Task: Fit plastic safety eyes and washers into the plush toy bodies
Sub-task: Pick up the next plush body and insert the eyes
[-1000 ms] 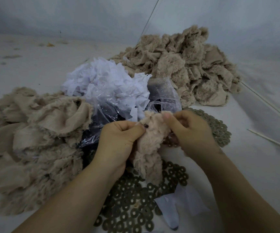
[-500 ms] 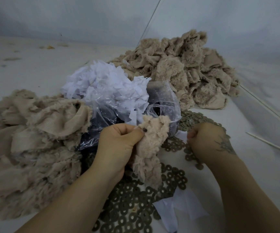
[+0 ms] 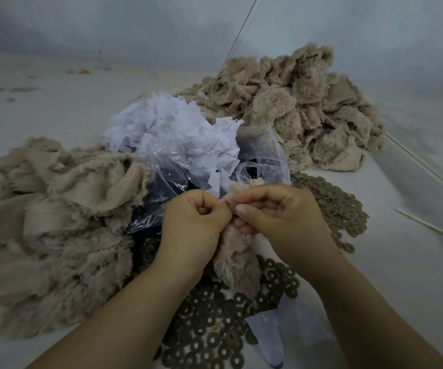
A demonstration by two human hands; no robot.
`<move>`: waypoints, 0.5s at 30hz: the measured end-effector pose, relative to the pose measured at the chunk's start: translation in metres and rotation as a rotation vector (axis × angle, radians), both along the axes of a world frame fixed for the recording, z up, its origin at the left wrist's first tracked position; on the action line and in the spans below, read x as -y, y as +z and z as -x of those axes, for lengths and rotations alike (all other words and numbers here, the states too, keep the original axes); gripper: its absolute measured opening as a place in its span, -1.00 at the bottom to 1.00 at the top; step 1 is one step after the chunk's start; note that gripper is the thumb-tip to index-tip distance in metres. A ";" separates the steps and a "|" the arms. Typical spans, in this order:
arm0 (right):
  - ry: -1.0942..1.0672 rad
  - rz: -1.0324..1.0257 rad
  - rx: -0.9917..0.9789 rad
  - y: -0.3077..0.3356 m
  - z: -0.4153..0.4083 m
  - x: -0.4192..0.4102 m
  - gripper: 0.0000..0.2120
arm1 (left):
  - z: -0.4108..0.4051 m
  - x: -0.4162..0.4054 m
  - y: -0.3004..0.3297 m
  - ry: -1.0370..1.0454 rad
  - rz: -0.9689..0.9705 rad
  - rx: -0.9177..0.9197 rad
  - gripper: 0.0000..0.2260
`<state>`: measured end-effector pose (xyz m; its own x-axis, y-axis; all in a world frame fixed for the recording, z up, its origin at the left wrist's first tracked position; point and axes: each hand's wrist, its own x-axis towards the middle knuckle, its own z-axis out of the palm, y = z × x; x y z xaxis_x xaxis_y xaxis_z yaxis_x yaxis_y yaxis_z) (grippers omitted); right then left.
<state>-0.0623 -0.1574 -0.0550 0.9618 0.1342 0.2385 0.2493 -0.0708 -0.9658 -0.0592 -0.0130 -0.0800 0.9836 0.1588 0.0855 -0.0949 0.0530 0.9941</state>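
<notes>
On the white table [image 3: 55, 107], big heaps of beige plush skins far right [image 3: 295, 107] & near left [image 3: 42, 222]. Centre: L hand [image 3: 192, 222] & R hand [image 3: 281, 217], fingers curled, both pinch one plush body [image 3: 235, 265] above loose washers [image 3: 215, 328].

Pale grey-white work surface [image 3: 42, 107] all round grip, lit dim and flat. Beyond it, plain grey wall [image 3: 135, 25]. Thin pale stick [image 3: 428, 228] lies right of grip; small debris specks far left.
</notes>
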 end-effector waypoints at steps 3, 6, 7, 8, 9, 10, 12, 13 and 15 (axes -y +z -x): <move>-0.032 0.046 0.035 -0.001 -0.001 0.002 -0.77 | 0.000 0.000 0.000 -0.005 -0.010 -0.002 -0.87; -0.081 0.113 0.088 -0.003 -0.002 0.002 -0.74 | 0.000 -0.001 -0.001 -0.021 -0.008 -0.010 -0.88; -0.104 0.150 0.125 -0.005 -0.002 0.002 -0.75 | 0.000 -0.001 0.000 -0.025 0.003 -0.015 -0.88; -0.134 0.196 0.174 -0.007 -0.002 0.001 -0.76 | 0.000 -0.001 0.001 -0.029 0.019 -0.021 -0.87; -0.167 0.251 0.236 -0.009 -0.002 0.000 -0.78 | 0.000 -0.001 0.001 -0.031 0.033 -0.025 -0.85; -0.196 0.311 0.311 -0.010 -0.003 -0.001 -0.81 | 0.000 0.000 0.002 -0.032 0.042 -0.029 -0.84; -0.237 0.430 0.470 -0.011 -0.004 -0.001 -0.86 | -0.001 0.000 0.001 -0.030 0.056 -0.036 -0.81; -0.253 0.468 0.520 -0.011 -0.004 -0.002 -0.86 | -0.001 0.000 0.001 -0.028 0.061 -0.040 -0.80; -0.284 0.493 0.551 -0.011 -0.004 -0.003 -0.85 | -0.001 -0.001 -0.001 -0.027 0.074 -0.048 -0.80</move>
<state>-0.0581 -0.1545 -0.0663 0.7357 0.1160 0.6673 0.5910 -0.5911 -0.5489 -0.0578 -0.0121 -0.0807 0.9903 0.1365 0.0267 -0.0444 0.1288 0.9907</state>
